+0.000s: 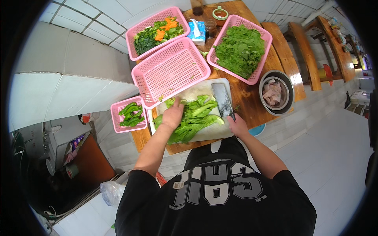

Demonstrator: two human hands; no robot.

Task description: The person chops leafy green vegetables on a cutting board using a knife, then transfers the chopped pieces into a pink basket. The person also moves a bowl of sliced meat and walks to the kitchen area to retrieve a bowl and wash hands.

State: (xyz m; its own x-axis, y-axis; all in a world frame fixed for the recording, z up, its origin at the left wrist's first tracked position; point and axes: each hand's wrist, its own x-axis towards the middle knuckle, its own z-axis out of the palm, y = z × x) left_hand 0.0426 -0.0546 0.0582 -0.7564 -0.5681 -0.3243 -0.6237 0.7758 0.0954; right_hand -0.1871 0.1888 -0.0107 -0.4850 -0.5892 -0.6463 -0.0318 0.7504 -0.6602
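Leafy green lettuce (192,118) lies in a loose heap across a white cutting board (206,134). My left hand (173,113) rests on the left part of the heap, fingers pointing away from me; whether it grips any leaves is hard to tell. In my right hand (237,126) is the black handle of a cleaver (221,97). Its broad, wet blade lies over the board's right side, to the right of the lettuce, with bits of green near it. Just beyond the board, a pink plastic basket (174,69) holds only a few scraps of leaf.
Pink baskets hold cut greens with carrot pieces (159,34), leafy greens (240,48) and green peppers (130,113). Pale raw meat (272,92) sits in a metal bowl at right. Behind stand a tissue pack (197,32), a glass jar (210,28) and a green-rimmed cup (220,14).
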